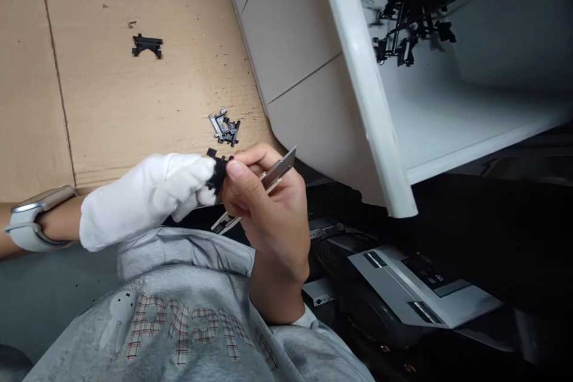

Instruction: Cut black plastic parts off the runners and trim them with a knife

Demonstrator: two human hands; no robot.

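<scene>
My left hand (179, 185), in a white glove, is closed on a small black plastic part (218, 172) with notched edges. The bare right hand (268, 203) grips a utility knife (226, 222) with a pale handle; its blade (282, 166) points up and to the right, away from the part. My right thumb and forefinger meet at the part's right edge. Just beyond my hands lies a small pile of similar black parts (225, 127). Another single black part (147, 46) rests farther off on the cardboard surface (98, 107).
At the right stands a light grey bin (371, 89) with a tangle of black plastic parts on thin runners (407, 6) inside. Small black crumbs dot the cardboard along the bin. A grey device with a display (425, 286) sits low at the right.
</scene>
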